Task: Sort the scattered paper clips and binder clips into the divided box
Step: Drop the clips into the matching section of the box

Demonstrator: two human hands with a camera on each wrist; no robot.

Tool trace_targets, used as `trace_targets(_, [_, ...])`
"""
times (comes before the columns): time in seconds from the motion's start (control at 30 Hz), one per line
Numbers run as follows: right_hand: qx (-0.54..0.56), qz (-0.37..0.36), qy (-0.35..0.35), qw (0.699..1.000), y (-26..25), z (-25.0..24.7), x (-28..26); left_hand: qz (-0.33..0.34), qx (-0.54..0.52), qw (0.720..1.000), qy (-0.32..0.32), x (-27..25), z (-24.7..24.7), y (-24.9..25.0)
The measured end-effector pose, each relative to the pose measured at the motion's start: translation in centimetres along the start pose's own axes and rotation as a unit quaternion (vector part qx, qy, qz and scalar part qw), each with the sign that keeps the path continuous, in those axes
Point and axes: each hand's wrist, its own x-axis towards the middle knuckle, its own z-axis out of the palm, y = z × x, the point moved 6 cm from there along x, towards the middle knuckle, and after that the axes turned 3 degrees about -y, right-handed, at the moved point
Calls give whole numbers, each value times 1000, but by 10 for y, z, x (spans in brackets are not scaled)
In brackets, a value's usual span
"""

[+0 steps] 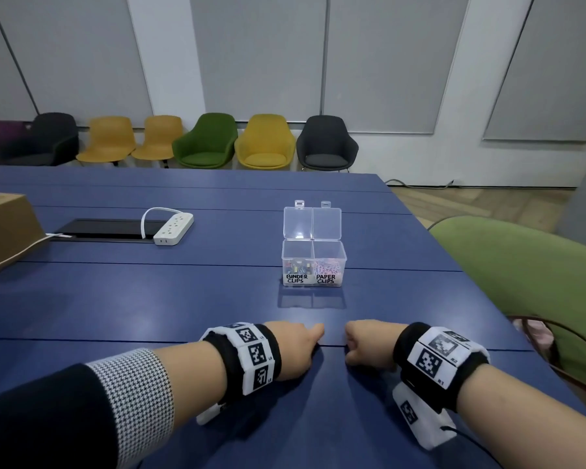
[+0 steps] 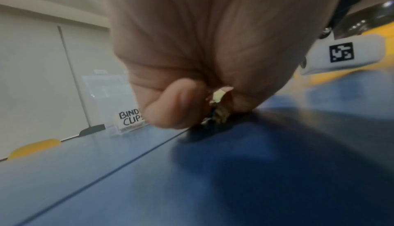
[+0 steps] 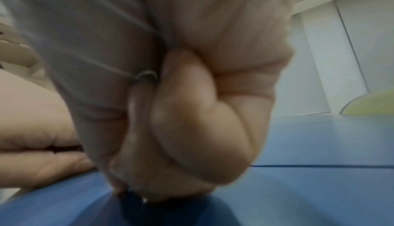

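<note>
- Two fists rest on the blue table point(image 1: 149, 299), near each other and well short of the divided box point(image 1: 313, 262).
- Left hand point(image 1: 293, 348): fingers curled around small clips point(image 2: 217, 111), yellowish and dark bits showing at the bottom of the fist; their count is hidden.
- Right hand point(image 1: 369, 345): curled tight; a thin wire loop point(image 3: 146, 77), likely a paper clip, peeks out between the fingers.
- One clear box, two open lids, two compartments: BINDER CLIPS on the left, PAPER CLIPS on the right, both already holding clips.
- Risk: a mixed handful could drop clips into the wrong compartment, or spill onto the table.
</note>
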Motion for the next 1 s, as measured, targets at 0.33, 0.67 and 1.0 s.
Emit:
trace_targets(0.33, [-20,18,-11,1000,-8,1,-5,-96,2,995,-6,-1,3,-10])
trace_targets(0.67, [-40,36,-8,999,-12,5,2,-86,26,996,2,-17,15,-15])
trace_targets(1.0, [337,13,12,941,12,0,5,-136,-641,753,53,-26,13,-79])
